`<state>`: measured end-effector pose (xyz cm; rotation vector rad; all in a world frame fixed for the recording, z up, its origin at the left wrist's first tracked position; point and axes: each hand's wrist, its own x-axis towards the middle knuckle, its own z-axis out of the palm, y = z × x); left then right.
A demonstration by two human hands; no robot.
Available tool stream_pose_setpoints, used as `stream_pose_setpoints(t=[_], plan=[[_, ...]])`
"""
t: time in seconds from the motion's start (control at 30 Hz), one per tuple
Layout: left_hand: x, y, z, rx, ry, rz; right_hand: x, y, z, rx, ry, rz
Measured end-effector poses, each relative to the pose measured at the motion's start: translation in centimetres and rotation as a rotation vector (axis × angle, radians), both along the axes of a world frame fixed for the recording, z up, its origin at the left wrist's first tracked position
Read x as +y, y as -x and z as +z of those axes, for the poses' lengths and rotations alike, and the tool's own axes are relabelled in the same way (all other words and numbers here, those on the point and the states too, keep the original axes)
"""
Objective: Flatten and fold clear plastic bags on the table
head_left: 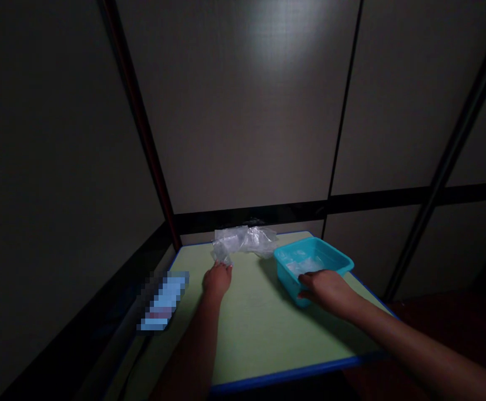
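A teal plastic basin point(287, 273) stands on the right part of the pale green table. My right hand point(324, 287) is closed over its near rim, thumb outside and fingers inside. Crumpled clear plastic point(305, 266) lies inside the basin. Toward the back edge of the table is a heap of clear plastic bags point(243, 239). My left hand point(218, 278) reaches to the near left corner of this heap, its fingertips closed on the plastic. The fingertips are small and dim in this view.
The green table point(263, 340) has a blue edge and stands against panelled walls point(247, 139). At its left side lies a flat device with a blurred-out light blue screen point(165, 301). A dark cable runs down from it. The room is dim.
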<state>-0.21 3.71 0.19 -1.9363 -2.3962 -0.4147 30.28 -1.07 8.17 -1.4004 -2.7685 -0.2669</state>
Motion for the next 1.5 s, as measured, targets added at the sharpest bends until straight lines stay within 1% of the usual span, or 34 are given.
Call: stream_pose_setpoints(t=[0.1, 0.17, 0.2, 0.27, 0.33, 0.37, 0.47, 0.53, 0.6, 0.67, 0.73, 0.77, 0.83, 0.93, 1.0, 1.07, 1.1, 1.17, 1.2, 1.23, 1.27, 1.33, 1.43, 1.5], plan=[[-0.2, 0.1, 0.4, -0.001, 0.005, 0.032, 0.5, -0.3, 0.5, -0.015, 0.004, -0.058], [-0.3, 0.1, 0.7, -0.003, -0.004, 0.048, 1.4, -0.4, 0.7, -0.015, 0.008, -0.079], [-0.4, 0.2, 0.8, 0.001, -0.029, 0.056, 2.0, -0.4, 0.7, -0.011, 0.005, -0.082], [-0.6, 0.1, 1.0, 0.016, -0.133, 0.078, 3.4, -0.6, 0.7, 0.004, -0.002, -0.075], [-0.7, 0.1, 1.0, 0.026, -0.240, 0.113, 4.9, -0.8, 0.5, 0.017, -0.003, -0.077], [-0.8, 0.1, 0.9, 0.026, -0.268, 0.128, 5.6, -0.9, 0.3, 0.023, -0.007, -0.084], [-0.6, 0.2, 0.6, 0.019, -0.231, 0.138, 7.3, -1.1, -0.4, 0.066, -0.043, -0.077], [-0.4, 0.3, 0.3, 0.018, -0.192, 0.130, 7.7, -0.9, -0.9, 0.122, -0.094, -0.058], [-0.2, 0.5, 0.0, 0.004, -0.176, 0.131, 7.5, -0.3, -1.3, 0.190, -0.178, -0.032], [0.0, 0.7, -0.3, -0.050, -0.188, 0.132, 6.7, 0.9, -1.4, 0.264, -0.279, 0.025], [0.1, 0.9, -0.5, -0.206, -0.232, 0.135, 5.4, 2.5, -1.4, 0.342, -0.364, 0.136], [0.2, 1.0, -0.6, -0.303, -0.258, 0.134, 4.6, 3.3, -1.3, 0.372, -0.376, 0.209], [0.3, 1.2, -0.6, -0.472, -0.300, 0.136, 3.2, 5.2, -1.2, 0.434, -0.349, 0.328], [0.5, 1.5, 0.1, -0.612, -0.320, 0.112, 1.9, 7.8, -1.4, 0.491, -0.248, 0.449], [0.2, 1.4, 0.9, -0.696, -0.333, 0.083, 1.9, 9.2, -1.8, 0.548, -0.168, 0.471], [-0.5, 1.2, 1.8, -0.851, -0.345, 0.009, 2.5, 10.2, -2.5, 0.681, -0.083, 0.450], [-1.0, 0.9, 2.1, -0.957, -0.347, -0.052, 2.9, 10.7, -2.9, 0.780, -0.036, 0.435], [-2.0, 0.3, 2.6, -1.449, -0.322, -0.266, 3.7, 11.3, -3.7, 1.004, 0.058, 0.402], [-2.4, -0.2, 2.7, -1.608, -0.286, -0.330, 4.0, 11.5, -4.1, 1.100, 0.112, 0.381], [-2.7, -0.7, 2.8, -1.722, -0.245, -0.356, 4.2, 11.7, -4.5, 1.171, 0.172, 0.362], [-2.9, -1.3, 2.7, -1.789, -0.197, -0.364, 4.4, 11.8, -4.9, 1.221, 0.236, 0.347], [-3.0, -2.4, 2.5, -1.843, -0.111, -0.383, 4.5, 12.1, -5.7, 1.284, 0.375, 0.336], [-2.8, -3.9, 2.2, -1.900, -0.051, -0.400, 4.5, 12.6, -6.8, 1.432, 0.621, 0.361], [-2.7, -4.4, 1.9, -1.904, -0.024, -0.397, 4.6, 12.9, -7.3, 1.537, 0.809, 0.378]])
